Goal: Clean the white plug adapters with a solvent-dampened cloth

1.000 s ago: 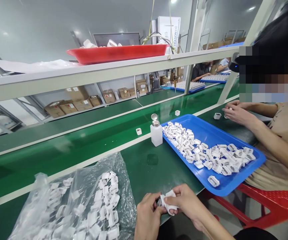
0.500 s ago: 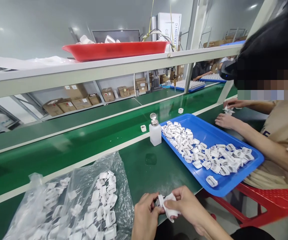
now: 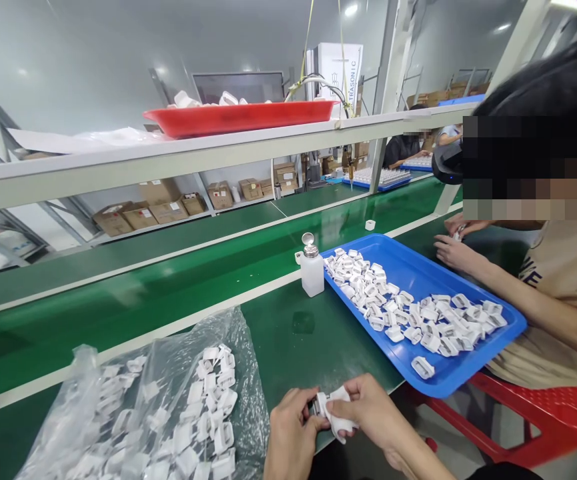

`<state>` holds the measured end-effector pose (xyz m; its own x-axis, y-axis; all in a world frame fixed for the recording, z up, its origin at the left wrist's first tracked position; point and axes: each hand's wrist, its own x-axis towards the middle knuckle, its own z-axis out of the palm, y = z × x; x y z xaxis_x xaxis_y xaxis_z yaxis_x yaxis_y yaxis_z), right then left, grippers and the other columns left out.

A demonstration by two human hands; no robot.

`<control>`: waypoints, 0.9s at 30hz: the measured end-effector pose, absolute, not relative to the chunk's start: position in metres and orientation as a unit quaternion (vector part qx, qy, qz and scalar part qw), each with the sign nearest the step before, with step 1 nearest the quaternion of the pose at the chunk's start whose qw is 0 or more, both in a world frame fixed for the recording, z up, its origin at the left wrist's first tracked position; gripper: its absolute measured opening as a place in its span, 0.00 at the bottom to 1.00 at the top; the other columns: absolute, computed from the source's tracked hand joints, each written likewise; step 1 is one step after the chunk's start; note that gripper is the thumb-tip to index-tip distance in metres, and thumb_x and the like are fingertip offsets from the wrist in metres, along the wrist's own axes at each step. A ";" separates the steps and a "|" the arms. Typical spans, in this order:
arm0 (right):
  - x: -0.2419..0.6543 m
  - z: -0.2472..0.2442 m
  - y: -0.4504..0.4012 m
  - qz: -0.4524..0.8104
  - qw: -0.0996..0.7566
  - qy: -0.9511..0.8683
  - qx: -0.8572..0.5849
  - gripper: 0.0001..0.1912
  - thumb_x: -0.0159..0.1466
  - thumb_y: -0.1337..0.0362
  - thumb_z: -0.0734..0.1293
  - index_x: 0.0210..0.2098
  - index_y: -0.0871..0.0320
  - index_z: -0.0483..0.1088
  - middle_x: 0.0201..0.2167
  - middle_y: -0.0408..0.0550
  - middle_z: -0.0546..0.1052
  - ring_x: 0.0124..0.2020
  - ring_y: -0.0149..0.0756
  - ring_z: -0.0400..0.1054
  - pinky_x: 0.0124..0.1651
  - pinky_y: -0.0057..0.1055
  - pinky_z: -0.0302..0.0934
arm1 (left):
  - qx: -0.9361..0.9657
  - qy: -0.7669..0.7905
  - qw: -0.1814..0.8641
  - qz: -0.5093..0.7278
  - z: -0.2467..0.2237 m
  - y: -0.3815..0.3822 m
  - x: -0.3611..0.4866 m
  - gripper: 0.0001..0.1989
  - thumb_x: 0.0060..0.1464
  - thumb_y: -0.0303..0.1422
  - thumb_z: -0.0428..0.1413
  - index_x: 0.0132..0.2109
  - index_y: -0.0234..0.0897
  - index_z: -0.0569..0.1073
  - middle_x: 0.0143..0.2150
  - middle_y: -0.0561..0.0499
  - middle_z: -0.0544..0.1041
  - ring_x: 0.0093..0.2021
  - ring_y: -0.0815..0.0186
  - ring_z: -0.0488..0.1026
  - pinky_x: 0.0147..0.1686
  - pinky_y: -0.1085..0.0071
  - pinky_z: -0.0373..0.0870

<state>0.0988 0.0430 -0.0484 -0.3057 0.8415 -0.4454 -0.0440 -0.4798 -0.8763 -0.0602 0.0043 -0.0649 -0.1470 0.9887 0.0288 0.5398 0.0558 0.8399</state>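
Low at the table's front edge, my left hand point(image 3: 291, 430) pinches a small white plastic housing point(image 3: 322, 404) between thumb and fingers. My right hand point(image 3: 371, 410) grips a white cloth point(image 3: 341, 427), bunched and pressed against that housing. The fingers hide much of both things. Left of my hands lies a clear plastic bag point(image 3: 248, 373) with many similar white housings point(image 3: 223, 437) in and on it. To the right, a blue tray point(image 3: 468, 387) bears a loose pile of white housings point(image 3: 368, 287).
A white pump bottle point(image 3: 313, 273) with its metal lid raised stands by the tray. Two white pieces sit on the green belt point(image 3: 168, 273). Overhead, a shelf holds a red tray point(image 3: 248, 119). A co-worker's hands point(image 3: 455, 247) handle a small part at right, near a red stool point(image 3: 543, 420).
My hands keep almost the same hold on the housing and cloth. The view has tilted slightly. On the belt, the two white pieces have shifted right, one now partly behind the bottle.
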 end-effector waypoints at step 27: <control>0.104 -0.053 0.036 0.723 0.329 -0.375 -0.478 0.12 0.49 0.58 0.75 0.22 0.63 0.76 0.17 0.46 0.76 0.17 0.30 0.65 0.23 0.27 0.56 | 0.569 0.667 0.340 0.340 -0.059 0.005 -0.060 0.20 0.45 0.24 0.58 0.46 0.38 0.84 0.29 0.53 0.72 0.30 0.64 0.68 0.34 0.69 0.65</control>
<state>0.1040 0.0359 -0.0532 -0.3273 0.8343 -0.4437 -0.1177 -0.5019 -0.8569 -0.0603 0.0048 -0.0588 -0.1204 0.9905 -0.0663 0.5274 0.1204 0.8410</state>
